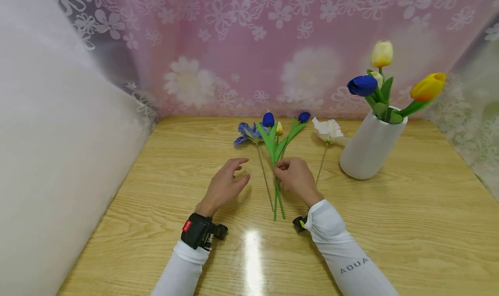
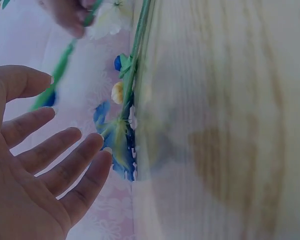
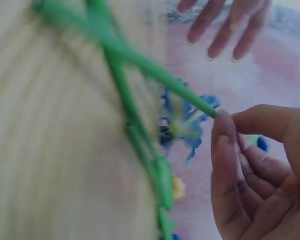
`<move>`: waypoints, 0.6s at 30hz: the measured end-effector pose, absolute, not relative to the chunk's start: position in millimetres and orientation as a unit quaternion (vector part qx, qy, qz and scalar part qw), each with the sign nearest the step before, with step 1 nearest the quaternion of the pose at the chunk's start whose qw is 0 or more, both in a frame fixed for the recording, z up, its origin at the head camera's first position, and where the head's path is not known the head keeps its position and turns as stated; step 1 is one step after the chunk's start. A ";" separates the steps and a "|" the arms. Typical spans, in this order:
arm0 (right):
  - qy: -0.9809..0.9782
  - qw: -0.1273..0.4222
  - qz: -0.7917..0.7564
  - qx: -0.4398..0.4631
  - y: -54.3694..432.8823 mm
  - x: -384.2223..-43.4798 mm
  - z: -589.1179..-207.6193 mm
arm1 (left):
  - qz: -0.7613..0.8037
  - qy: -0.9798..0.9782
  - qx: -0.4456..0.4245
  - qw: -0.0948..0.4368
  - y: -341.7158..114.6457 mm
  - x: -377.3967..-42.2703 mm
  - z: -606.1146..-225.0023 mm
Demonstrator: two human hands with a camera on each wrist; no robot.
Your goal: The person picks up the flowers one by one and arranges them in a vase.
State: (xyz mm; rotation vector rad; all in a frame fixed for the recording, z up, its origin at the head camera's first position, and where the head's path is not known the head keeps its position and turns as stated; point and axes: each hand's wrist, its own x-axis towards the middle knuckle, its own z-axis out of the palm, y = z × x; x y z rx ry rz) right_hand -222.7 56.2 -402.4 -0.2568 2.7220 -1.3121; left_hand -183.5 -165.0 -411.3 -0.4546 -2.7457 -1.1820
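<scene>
My right hand pinches the green stem of a blue tulip between thumb and fingertips, tilted up off the table in the right wrist view. Beneath it lie a second blue tulip and a pale yellow tulip, their stems crossing. To the left of these stems my left hand hovers with fingers spread and slightly bent, holding nothing. A blue-violet iris-like flower on a thin stem lies just beyond the left hand. The held bloom is partly hidden behind the left fingers in the left wrist view.
A white vase stands at the right, with blue, cream and yellow-orange tulips in it. Left of it lies a white ruffled flower, its stem running under my right hand. A pink floral curtain hangs behind the wooden table.
</scene>
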 end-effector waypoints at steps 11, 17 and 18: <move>0.889 -0.140 -0.403 -0.166 74.5 -206.6 -353.6 | -0.402 -0.899 -0.160 0.067 -159.2 -185.1 -404.7; 0.864 -0.238 -0.395 -0.202 85.3 -205.5 -337.6 | -0.400 -0.898 -0.171 0.070 -155.1 -187.1 -400.6; 0.860 -0.254 -0.390 -0.209 87.0 -205.7 -334.9 | -0.399 -0.898 -0.172 0.072 -154.5 -187.4 -399.6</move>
